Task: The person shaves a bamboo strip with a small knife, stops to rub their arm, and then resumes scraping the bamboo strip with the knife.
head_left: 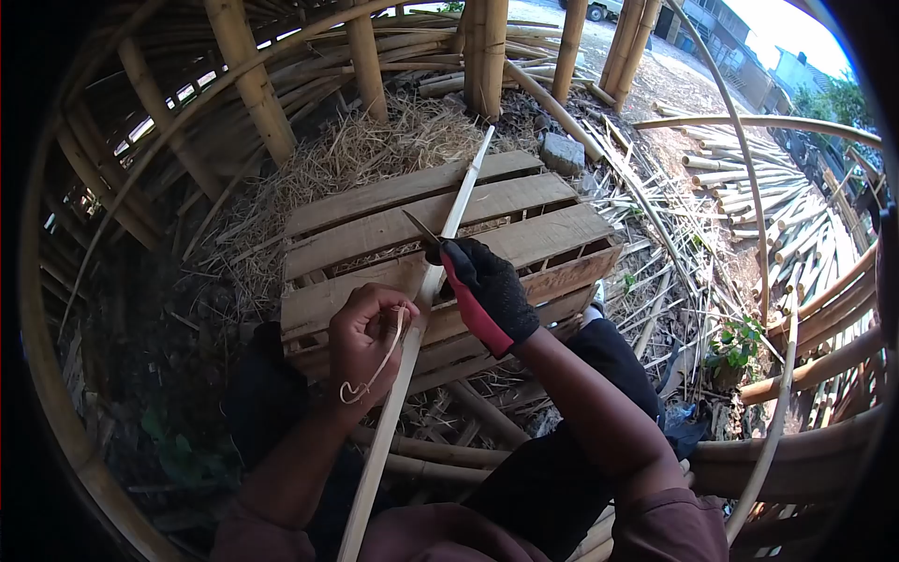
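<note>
A long pale bamboo strip [382, 440] runs from near my body up across a slatted wooden crate [375, 231]. My bare left hand [367, 328] is closed beside the strip, with a thin curled shaving [386, 363] pinched in its fingers and hanging over the wrist. On my right hand [482, 288] is a black and red glove. Its fingers are wrapped round a knife, whose narrow blade [419, 224] points up and left over the crate, beside the strip. The knife's handle is hidden in the glove.
Dry shavings [365, 150] lie heaped behind the crate, near a grey block [562, 153]. Upright bamboo poles [251, 84] stand beyond. Cut bamboo pieces [805, 215] are piled at the right. Curved bamboo rails surround my seat, and a green plant [735, 345] grows at the right.
</note>
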Available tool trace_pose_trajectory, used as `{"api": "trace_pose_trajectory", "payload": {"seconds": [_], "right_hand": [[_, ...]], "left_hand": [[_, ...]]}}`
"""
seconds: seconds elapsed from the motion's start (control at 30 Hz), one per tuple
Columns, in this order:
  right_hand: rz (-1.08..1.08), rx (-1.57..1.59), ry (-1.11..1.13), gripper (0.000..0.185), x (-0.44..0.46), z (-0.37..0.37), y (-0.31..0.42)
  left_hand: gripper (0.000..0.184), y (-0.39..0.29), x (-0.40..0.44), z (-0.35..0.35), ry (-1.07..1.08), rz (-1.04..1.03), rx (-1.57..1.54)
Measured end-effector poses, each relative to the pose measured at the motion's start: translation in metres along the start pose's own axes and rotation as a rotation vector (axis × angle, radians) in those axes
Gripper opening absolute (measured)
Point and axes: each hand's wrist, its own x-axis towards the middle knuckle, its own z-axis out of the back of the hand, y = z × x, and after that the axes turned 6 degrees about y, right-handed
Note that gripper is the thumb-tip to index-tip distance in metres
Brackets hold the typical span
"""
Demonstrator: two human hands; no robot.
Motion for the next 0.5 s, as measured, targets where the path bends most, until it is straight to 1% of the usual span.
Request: {"api": "trace_pose_trajectory", "payload": {"seconds": [0.03,0.1,0.13,0.2,0.23,0.27,0.3,0.37,0.43,0.5], "right_hand": [[0.001,-0.004,-0.004,0.034,0.002,0.000,0.000],[-0.370,0.218,0.123,0.028,0.007,0.001,0.002],[-0.368,0.216,0.120,0.028,0.007,0.001,-0.002],[0.150,-0.285,0.095,0.025,0.010,0.002,-0.010],[0.154,-0.288,0.094,0.025,0.011,0.004,-0.006],[0.122,-0.422,0.137,0.022,0.011,0.005,-0.001],[0.088,-0.555,0.181,0.024,0.012,0.005,0.004],[0.105,-0.589,0.184,0.025,0.014,0.000,-0.003],[0.123,-0.623,0.184,0.026,0.015,-0.004,-0.010],[0.263,-0.688,0.119,0.030,0.015,-0.006,-0.013]], "left_hand": [[0.008,-0.003,-0.001,-0.004,0.003,-0.004,-0.003],[0.007,-0.007,-0.005,-0.008,0.008,-0.016,-0.031],[0.007,-0.004,-0.006,-0.010,0.016,-0.060,0.003],[0.007,-0.007,-0.010,-0.013,0.036,-0.028,0.014],[0.008,-0.008,-0.011,-0.013,0.056,0.007,0.026],[0.009,-0.010,-0.011,-0.013,0.075,-0.003,0.028],[0.009,-0.013,-0.010,-0.013,0.072,-0.006,0.027],[0.008,-0.016,-0.010,-0.014,0.086,-0.013,-0.103],[0.007,-0.015,-0.012,-0.012,0.106,0.003,-0.130],[0.007,-0.009,-0.015,-0.008,0.125,0.018,-0.155]]}}
